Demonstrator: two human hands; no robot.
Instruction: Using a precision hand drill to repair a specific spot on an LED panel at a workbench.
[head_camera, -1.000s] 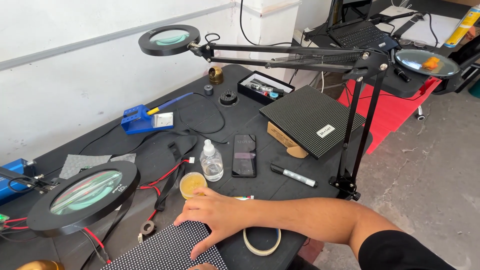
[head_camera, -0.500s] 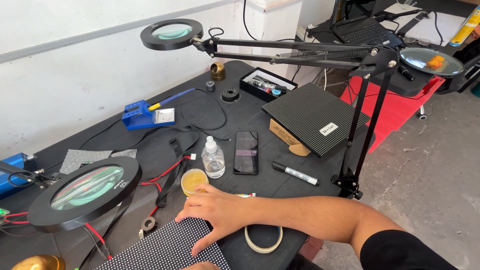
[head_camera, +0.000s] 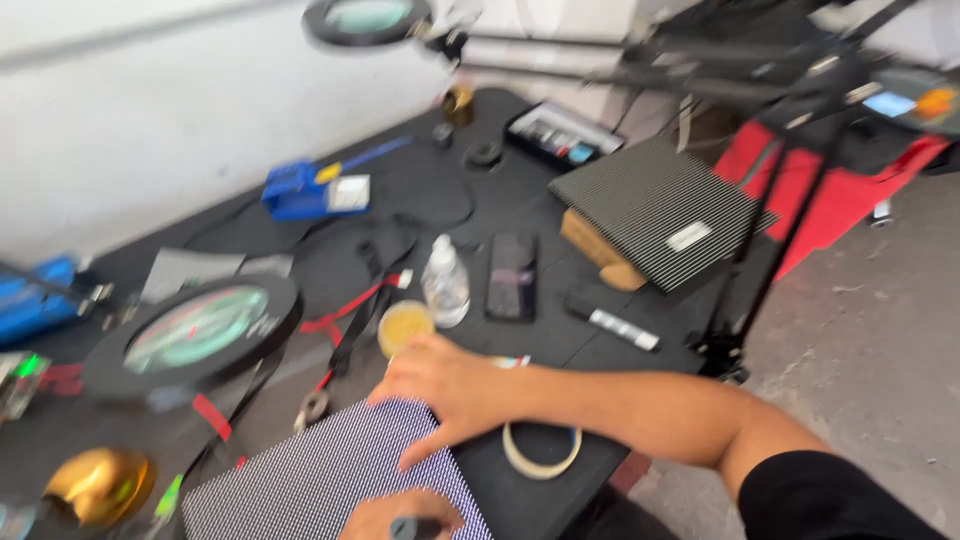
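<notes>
- The right hand (head_camera: 445, 385) lies flat on the upper right corner of the dotted panel (head_camera: 330, 480), fingers spread and pressing down, gripping nothing.
- That dotted panel sits at the near edge of the black table (head_camera: 420, 195), its grid side up.
- The left hand (head_camera: 400, 515) peeks in at the bottom of the view, on the panel's near edge, curled around a small dark object (head_camera: 403, 527); too blurred to name it.
- Just beyond the right hand's knuckles stands a small round tin (head_camera: 404, 326) of yellowish stuff, with a clear bottle (head_camera: 445, 283) beside it.
- A roll of tape (head_camera: 541, 449) lies under the right forearm, near the table's front edge.
- A dark phone (head_camera: 511, 277) and a marker (head_camera: 612, 320) rest toward the right edge.
- A round magnifier lamp (head_camera: 195, 332) hangs over the left side of the table.
</notes>
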